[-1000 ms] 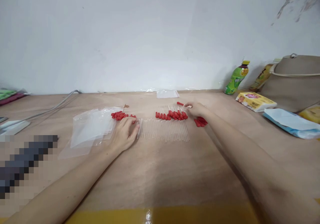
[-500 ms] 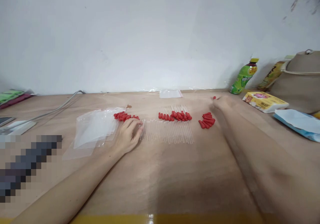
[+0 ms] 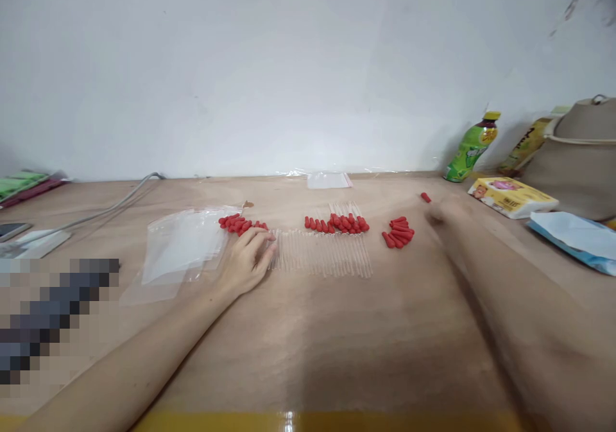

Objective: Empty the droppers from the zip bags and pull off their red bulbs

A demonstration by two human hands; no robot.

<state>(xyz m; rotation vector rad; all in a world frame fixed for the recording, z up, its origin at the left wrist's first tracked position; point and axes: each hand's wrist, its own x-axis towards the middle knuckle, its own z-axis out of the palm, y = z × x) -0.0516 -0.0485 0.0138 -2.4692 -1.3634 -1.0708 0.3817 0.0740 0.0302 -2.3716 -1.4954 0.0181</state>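
Note:
My left hand (image 3: 250,255) lies on the table with its fingers loosely stretched, touching the left end of a row of thin clear tubes (image 3: 322,253). Just beyond its fingertips is a small heap of red rubber bulbs (image 3: 235,224). A second group of red bulbs (image 3: 344,224) lies along the far ends of the tubes, with more clear tubes (image 3: 344,208) behind it. To the right, several red bulbs (image 3: 399,232) are bunched together. Smeared by motion, my right hand (image 3: 440,214) is close to a single red bulb (image 3: 426,197); its fingers cannot be made out.
Clear plastic bags (image 3: 185,246) lie left of my left hand, and another bag (image 3: 329,180) is by the wall. At right are a green bottle (image 3: 472,148), a yellow tissue pack (image 3: 513,197), a blue-white packet (image 3: 575,239) and a beige bag (image 3: 577,162). A grey cable (image 3: 120,202) runs at left.
My right hand has moved right and slightly toward me, away from the single red bulb, which now lies apart from it farther right. My left hand has stayed in place.

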